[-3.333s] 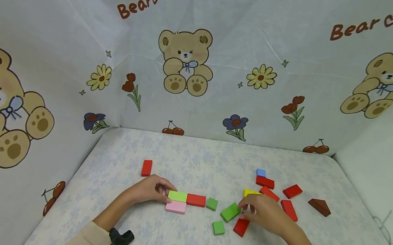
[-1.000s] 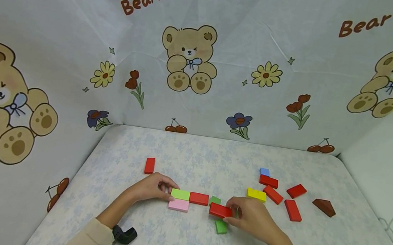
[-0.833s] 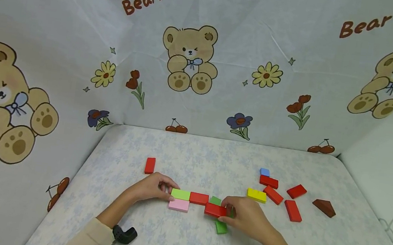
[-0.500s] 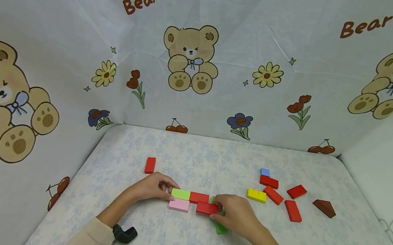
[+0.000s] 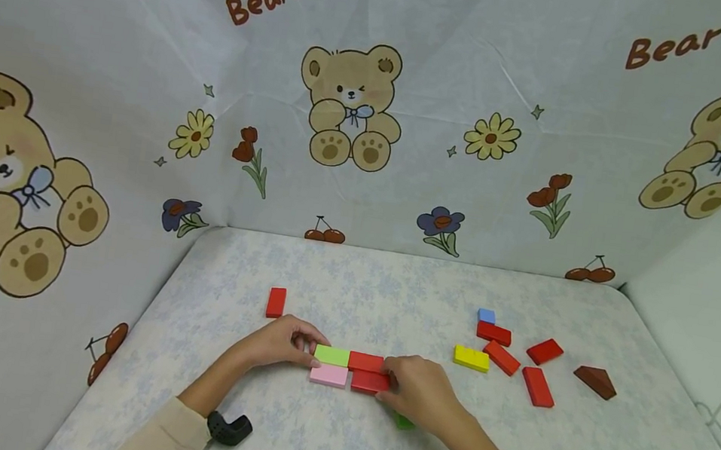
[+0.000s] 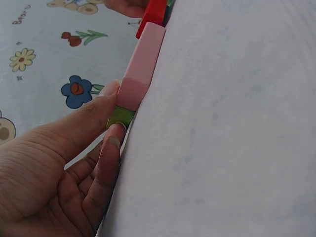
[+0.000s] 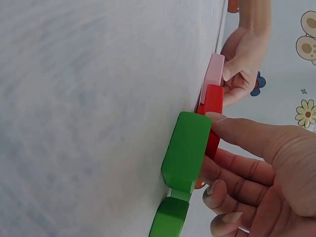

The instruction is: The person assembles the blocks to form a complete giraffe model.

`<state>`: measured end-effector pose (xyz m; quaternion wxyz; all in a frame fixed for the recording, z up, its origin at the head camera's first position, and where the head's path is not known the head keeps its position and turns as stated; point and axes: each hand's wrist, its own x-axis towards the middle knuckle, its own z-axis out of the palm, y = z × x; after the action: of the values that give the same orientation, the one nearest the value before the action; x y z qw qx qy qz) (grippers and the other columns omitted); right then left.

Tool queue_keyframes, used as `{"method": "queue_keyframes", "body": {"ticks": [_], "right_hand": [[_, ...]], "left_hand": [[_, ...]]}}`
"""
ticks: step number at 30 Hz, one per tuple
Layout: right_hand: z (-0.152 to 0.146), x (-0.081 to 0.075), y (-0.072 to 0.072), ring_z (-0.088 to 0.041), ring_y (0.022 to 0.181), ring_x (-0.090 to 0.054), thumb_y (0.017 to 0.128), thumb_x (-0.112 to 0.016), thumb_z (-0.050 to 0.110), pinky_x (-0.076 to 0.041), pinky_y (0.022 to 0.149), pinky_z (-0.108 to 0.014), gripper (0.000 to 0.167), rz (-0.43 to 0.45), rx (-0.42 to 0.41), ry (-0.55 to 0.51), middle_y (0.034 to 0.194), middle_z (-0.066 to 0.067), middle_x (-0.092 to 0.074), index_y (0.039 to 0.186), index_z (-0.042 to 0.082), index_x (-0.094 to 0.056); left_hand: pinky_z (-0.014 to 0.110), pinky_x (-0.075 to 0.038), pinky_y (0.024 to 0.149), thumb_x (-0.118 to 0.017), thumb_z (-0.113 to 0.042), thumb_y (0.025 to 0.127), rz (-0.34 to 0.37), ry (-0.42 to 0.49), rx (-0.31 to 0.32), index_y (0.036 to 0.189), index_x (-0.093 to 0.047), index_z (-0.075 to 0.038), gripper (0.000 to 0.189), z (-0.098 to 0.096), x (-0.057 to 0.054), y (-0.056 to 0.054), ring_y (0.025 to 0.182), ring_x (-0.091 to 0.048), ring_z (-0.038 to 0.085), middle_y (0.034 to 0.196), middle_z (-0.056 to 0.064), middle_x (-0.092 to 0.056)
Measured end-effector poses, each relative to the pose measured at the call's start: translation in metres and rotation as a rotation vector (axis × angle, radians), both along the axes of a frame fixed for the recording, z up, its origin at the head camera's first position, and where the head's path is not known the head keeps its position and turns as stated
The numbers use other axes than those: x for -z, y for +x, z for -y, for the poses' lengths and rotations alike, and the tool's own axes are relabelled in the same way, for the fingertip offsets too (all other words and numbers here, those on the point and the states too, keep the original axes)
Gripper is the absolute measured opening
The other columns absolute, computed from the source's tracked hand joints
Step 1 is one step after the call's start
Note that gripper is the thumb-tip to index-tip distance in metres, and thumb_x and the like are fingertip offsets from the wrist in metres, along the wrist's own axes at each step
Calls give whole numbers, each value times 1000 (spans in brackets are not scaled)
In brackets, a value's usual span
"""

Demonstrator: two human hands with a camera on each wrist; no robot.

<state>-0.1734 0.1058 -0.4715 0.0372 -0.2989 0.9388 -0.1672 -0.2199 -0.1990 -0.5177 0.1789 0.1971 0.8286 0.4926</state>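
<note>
My left hand (image 5: pixel 279 342) pinches the left end of a light green block (image 5: pixel 331 356), thumb at the near corner and a finger at the far one. A pink block (image 5: pixel 328 376) lies along its near side. To the right, a red block (image 5: pixel 366 362) stands end to end with the light green one. My right hand (image 5: pixel 423 393) pinches the right end of a second red block (image 5: pixel 369 383), in front of the first and a narrow gap from the pink one. In the right wrist view, green blocks (image 7: pixel 187 143) sit beside my right thumb; the head view mostly hides them.
A lone red block (image 5: pixel 276 303) lies behind my left hand. To the right are a yellow block (image 5: pixel 470 358), a blue block (image 5: pixel 486 316), several loose red blocks (image 5: pixel 538 387) and a brown block (image 5: pixel 595 381). A printed bear curtain (image 5: pixel 395 275) hangs behind the table.
My right hand has picked up the red block from among the pieces on the right and carried it left to beside the pink block. My left hand stays at the light green block.
</note>
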Motion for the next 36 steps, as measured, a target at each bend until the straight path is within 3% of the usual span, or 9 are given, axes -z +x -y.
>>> {"method": "queue_keyframes", "body": {"ticks": [6,12,20,28,36], "right_hand": [[4,0,2,-8,64,-47,79,-89,26,-41,56,-24,30,39,25,-15,75,8,-60,100,11,-74],[7,0,2,-10,61,-46,80,-88,22,-40,54,-24,30,72,41,-59,69,8,-53,102,10,-72],[9,0,1,-11,65,-49,81,-87,17,-44,58,-25,23,116,37,-84,72,7,-55,96,10,-71],[12,-1,1,-11,64,-48,82,-87,16,-42,57,-24,19,120,31,-82,69,8,-53,90,12,-70],[5,-6,-2,-9,61,-49,80,-88,16,-44,55,-23,24,113,57,-144,70,9,-56,97,12,-72]], "left_hand": [[24,-44,60,-87,-22,82,5,0,3,110,-79,-20,29,-1,-1,0,68,-53,11,85,-1,-67],[25,-45,60,-87,-22,82,4,-2,-4,110,-79,-20,29,0,0,-1,68,-54,13,86,0,-67],[25,-44,59,-88,-24,82,-2,-8,-4,109,-79,-21,28,0,3,-3,67,-53,13,85,0,-67],[25,-44,59,-88,-24,81,-4,-15,-3,108,-79,-22,28,1,5,-4,67,-53,12,85,-1,-67],[25,-45,60,-87,-23,82,2,-16,-3,109,-79,-23,28,1,2,-2,68,-53,13,86,-1,-67]]}}
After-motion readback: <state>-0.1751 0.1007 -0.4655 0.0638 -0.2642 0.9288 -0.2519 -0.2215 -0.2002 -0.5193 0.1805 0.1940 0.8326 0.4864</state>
